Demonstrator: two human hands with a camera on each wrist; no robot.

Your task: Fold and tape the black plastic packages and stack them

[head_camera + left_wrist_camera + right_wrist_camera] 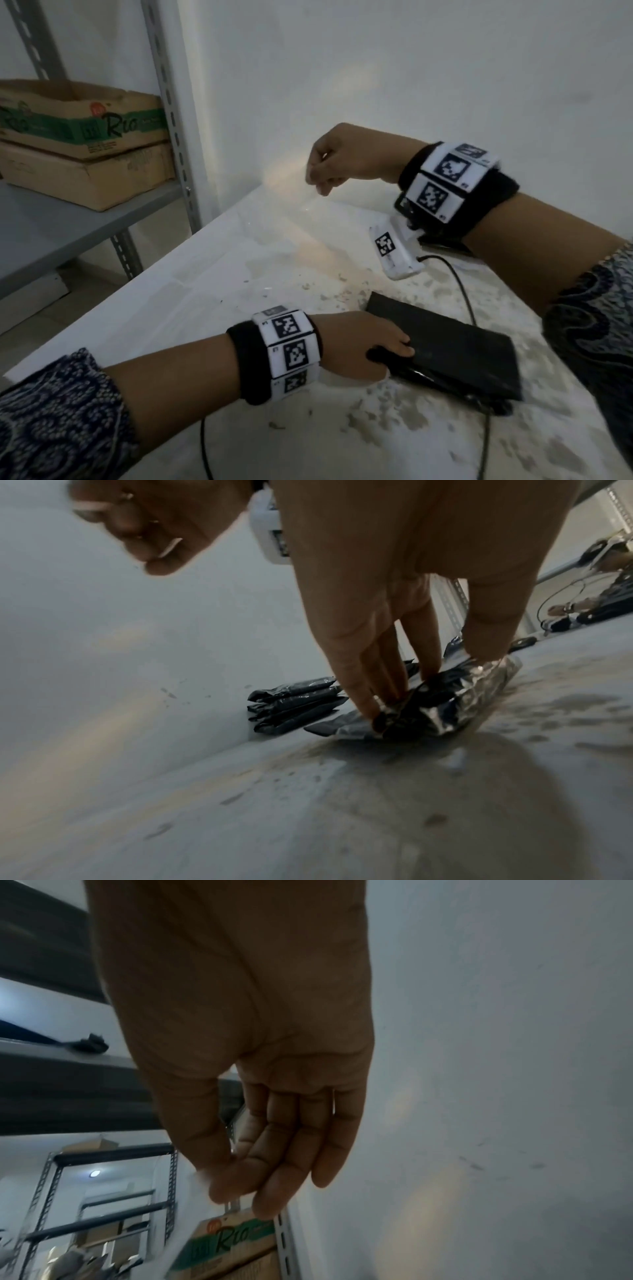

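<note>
A folded black plastic package (445, 346) lies on the stained white table (260, 274). My left hand (390, 346) presses its near end flat; in the left wrist view straight fingers (356, 669) and the thumb bear down on the crinkled package (455, 704). My right hand (317, 178) is raised above the table's far side. Its thumb and forefinger (219, 1180) pinch a small pale translucent strip, apparently clear tape. A stack of folded black packages (291, 704) lies against the wall; the head view does not show it.
A white block with a printed marker (394, 253) lies beyond the package. A black cable (462, 291) runs across the table. To the left, a metal shelf (68, 222) holds cardboard boxes (85, 137). The white wall (376, 85) closes the far side.
</note>
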